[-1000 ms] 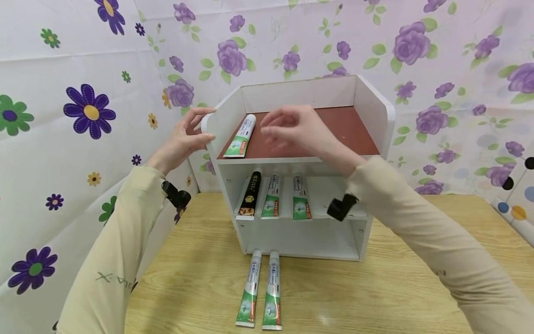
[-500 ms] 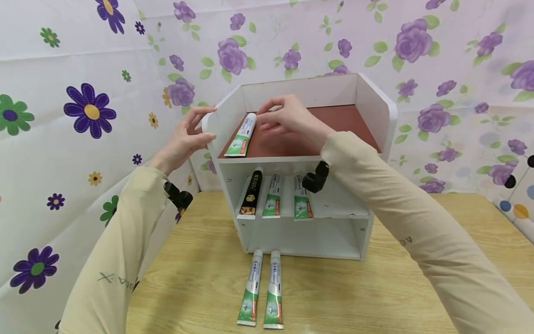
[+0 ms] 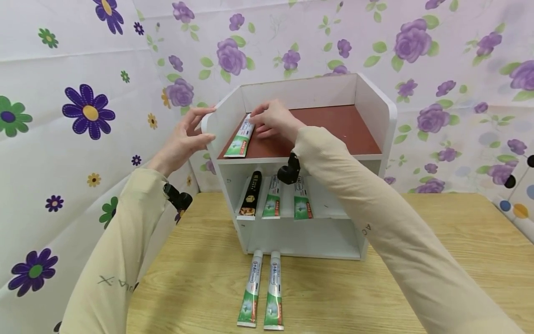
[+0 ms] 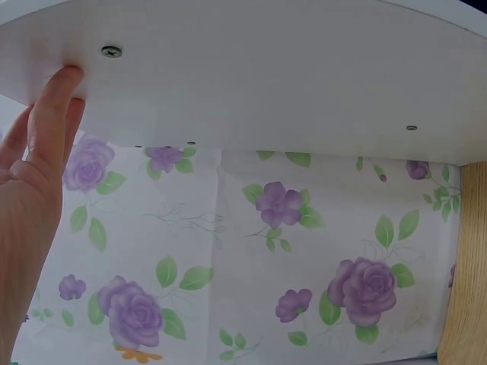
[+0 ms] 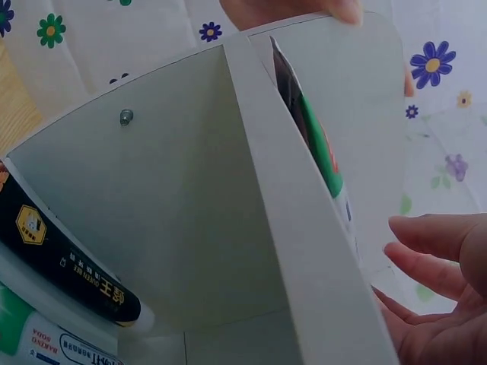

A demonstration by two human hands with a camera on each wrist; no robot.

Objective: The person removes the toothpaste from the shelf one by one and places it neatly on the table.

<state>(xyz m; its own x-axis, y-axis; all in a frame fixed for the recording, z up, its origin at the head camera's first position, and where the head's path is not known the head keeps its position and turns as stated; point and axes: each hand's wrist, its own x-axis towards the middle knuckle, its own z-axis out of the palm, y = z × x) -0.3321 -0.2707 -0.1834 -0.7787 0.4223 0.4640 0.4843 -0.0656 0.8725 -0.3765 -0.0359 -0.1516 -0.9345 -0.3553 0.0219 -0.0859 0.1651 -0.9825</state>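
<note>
My left hand [image 3: 183, 139] holds the front edge of the left side panel [image 3: 225, 123] of a white shelf unit. In the left wrist view its fingers [image 4: 57, 99] lie along the panel's outer face. A white-and-green toothpaste tube [image 3: 239, 139] lies on the brown top surface, beside that panel, its crimped end toward the front. My right hand [image 3: 275, 121] is at the cap end of this tube, its fingers bent loosely and hiding the cap. In the right wrist view, the thumb and fingers [image 5: 426, 262] show spread beside the tube [image 5: 323, 148].
On the middle shelf [image 3: 329, 211] lie a black toothpaste tube [image 3: 251, 195] and two green-and-white tubes [image 3: 272, 199] [image 3: 302, 202]. Two more tubes [image 3: 251, 287] [image 3: 273, 290] rest on the wooden table [image 3: 354, 297] in front. Flowered cloth [image 3: 292, 28] hangs behind.
My right hand has moved left over the top surface to the tube's cap end, now covering the cap. The left hand stays on the side panel.
</note>
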